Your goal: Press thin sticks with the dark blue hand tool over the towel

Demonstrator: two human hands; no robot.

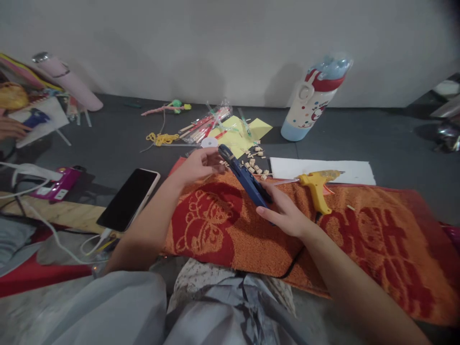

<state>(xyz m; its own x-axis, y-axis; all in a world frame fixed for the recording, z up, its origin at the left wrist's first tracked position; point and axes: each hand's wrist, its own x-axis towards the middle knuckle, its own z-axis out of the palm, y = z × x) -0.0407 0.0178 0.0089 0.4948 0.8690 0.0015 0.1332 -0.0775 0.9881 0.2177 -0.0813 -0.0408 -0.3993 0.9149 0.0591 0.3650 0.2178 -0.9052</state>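
So we've got the blue tool (246, 179) gripped in both hands here; looks like some kind of cutter or pliers, can't tell exactly which; our right hand (283, 213) is wrapped around the near end of it, fingers curled over the handle, and our left hand (199, 165) pinches the far tip between thumb and fingers; the whole thing sits tilted, raised just above the orange and red towel (359, 230) spread in front of us.

Right past the tip there's a scatter of little wooden pieces (253, 163) lying on the towel edge and the grey floor, near some yellow paper (239, 136); a yellow glue gun (318, 184) rests on the towel just to the right of our right hand, its nozzle toward a white sheet (323, 168).

On our left a phone (129, 199) lies face up with a dark screen, cable plugged in at its near end; beyond that a pink gadget (59, 184); a packet of sticks (204, 125) and a tangle of yellow cord (161, 139) sit farther back; a kids' water bottle (312, 100) leans by the wall, and a pink flask (68, 81) is off at the far left; someone else's hand (10, 128) pokes in at the left edge next to a notebook (39, 120).
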